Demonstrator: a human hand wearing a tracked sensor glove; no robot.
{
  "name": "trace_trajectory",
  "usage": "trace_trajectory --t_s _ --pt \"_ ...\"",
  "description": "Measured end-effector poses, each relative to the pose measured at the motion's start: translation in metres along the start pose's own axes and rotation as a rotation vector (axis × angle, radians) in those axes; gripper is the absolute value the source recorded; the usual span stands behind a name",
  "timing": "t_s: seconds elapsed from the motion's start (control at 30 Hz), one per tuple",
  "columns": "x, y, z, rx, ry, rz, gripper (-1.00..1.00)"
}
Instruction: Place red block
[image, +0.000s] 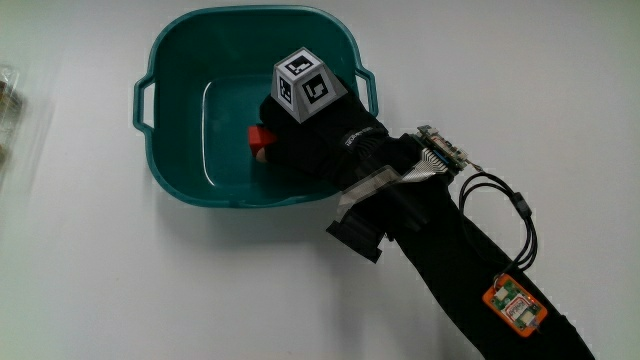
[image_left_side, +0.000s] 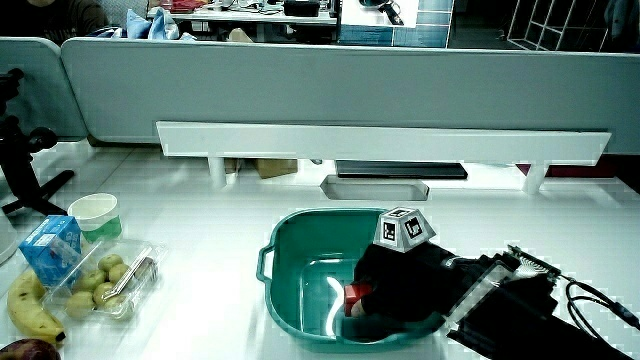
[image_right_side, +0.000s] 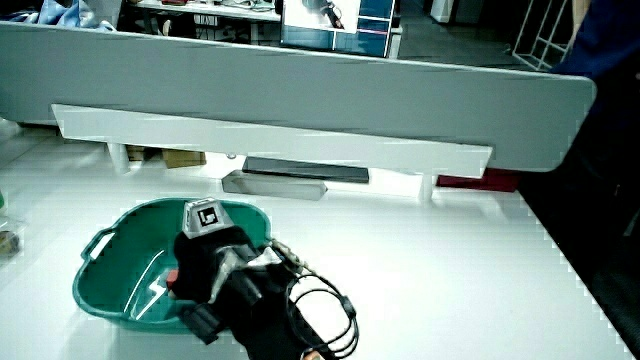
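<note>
The hand (image: 305, 135) is inside the teal basin (image: 175, 60), its forearm crossing the basin's rim on the side nearer the person. The red block (image: 262, 137) shows at the tips of the fingers (image: 275, 148), low in the basin and close to its floor; the fingers appear clamped on it, though whether the block already rests on the floor cannot be told. Judged risk: if the fingers part while the block is clear of the floor, it may tumble or slide on the smooth, glossy plastic and settle away from the intended spot. A second risk is the forearm catching the rim on withdrawal and dragging the light basin across the surface (image: 80, 280). The main view gives the block's position against the basin floor and the patterned cube (image: 308, 85) on the back of the hand. In a side view the block (image_left_side: 356, 294) shows under the hand, and items absent from the main view appear at the surface's edge: a banana (image_left_side: 28, 310), a clear fruit tray (image_left_side: 108, 280), a blue carton (image_left_side: 50, 248) and a paper cup (image_left_side: 95, 212), all well apart from the basin. In a side view the basin (image_right_side: 100, 290) is seen, but the hand (image_right_side: 205, 260) hides the block
</note>
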Motion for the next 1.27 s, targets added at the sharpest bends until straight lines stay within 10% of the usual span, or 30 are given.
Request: trace_trajectory --t_s 0.27,0.73,0.9,1.03,1.13,1.27 --pt "-0.001 0.005 -0.009 -0.011 -0.017 -0.024 0.0" --pt "0.004 0.003 -0.011 -0.085 0.033 -0.051 -0.88" --pt "0.0 -0.018 0.008 0.0 0.055 -0.019 -1.0" --pt "-0.014 -0.041 0.029 0.079 0.095 0.056 -1.0" --pt "-0.033 -0.071 0.048 0.156 0.197 0.221 -1.0" --pt "-0.069 -0.101 0.054 0.237 0.169 0.343 -1.0"
